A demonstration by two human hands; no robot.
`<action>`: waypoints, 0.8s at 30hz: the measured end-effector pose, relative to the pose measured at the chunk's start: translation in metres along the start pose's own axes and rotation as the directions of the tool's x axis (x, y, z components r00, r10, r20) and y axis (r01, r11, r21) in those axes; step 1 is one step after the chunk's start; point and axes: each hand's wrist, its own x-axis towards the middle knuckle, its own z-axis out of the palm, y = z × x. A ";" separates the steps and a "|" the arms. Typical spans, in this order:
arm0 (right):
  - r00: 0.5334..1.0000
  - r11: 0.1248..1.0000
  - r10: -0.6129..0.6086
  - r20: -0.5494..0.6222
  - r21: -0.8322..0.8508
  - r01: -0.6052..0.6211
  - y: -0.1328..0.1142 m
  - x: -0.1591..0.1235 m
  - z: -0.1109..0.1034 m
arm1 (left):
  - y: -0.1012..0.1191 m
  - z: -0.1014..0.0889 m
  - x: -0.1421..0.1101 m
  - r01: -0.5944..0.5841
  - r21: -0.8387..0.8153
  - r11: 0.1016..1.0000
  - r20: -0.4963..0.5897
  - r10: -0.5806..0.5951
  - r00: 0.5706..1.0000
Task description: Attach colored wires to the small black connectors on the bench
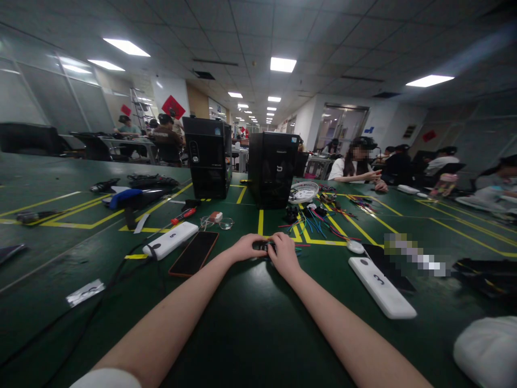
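My left hand (pixel 247 247) and my right hand (pixel 284 251) meet over the green table in front of me. Between them is a small black part (pixel 263 246), gripped by the fingers of both hands; its kind is too small to make out. Red and green wire ends (pixel 299 249) show just past my right hand, and whether they join the black part I cannot tell. Beyond lies a bunch of blue, red and black wires (pixel 317 222) with black pieces among them. A phone with an orange edge (pixel 194 253) lies beside my left forearm.
Two black computer towers (pixel 208 161) (pixel 274 170) stand ahead. A white basket (pixel 304 192) sits behind the wires. White numbered power banks (pixel 172 240) (pixel 382 288) flank my arms. Glasses (pixel 218 222), a red screwdriver (pixel 183 215) and a black cable (pixel 109 291) lie left. Another person (pixel 355 161) sits across.
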 end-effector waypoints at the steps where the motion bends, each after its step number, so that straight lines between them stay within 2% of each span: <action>1: 1.000 1.000 0.023 0.002 -0.004 -0.023 0.000 0.001 0.001 | 0.001 -0.001 0.000 -0.008 0.004 1.000 0.010 0.008 1.000; 7: 0.994 0.993 0.106 -0.006 -0.048 -0.106 -0.002 0.008 0.011 | 0.004 -0.002 0.002 -0.008 0.015 1.000 0.025 0.008 1.000; 12: 0.987 0.987 0.162 -0.023 0.005 -0.162 -0.002 0.009 0.014 | 0.005 -0.002 0.004 0.009 0.005 1.000 0.046 -0.009 0.999; 24: 0.982 0.987 0.156 -0.103 0.061 -0.151 -0.006 0.007 0.012 | 0.005 -0.001 0.005 0.022 0.014 1.000 0.056 -0.023 0.998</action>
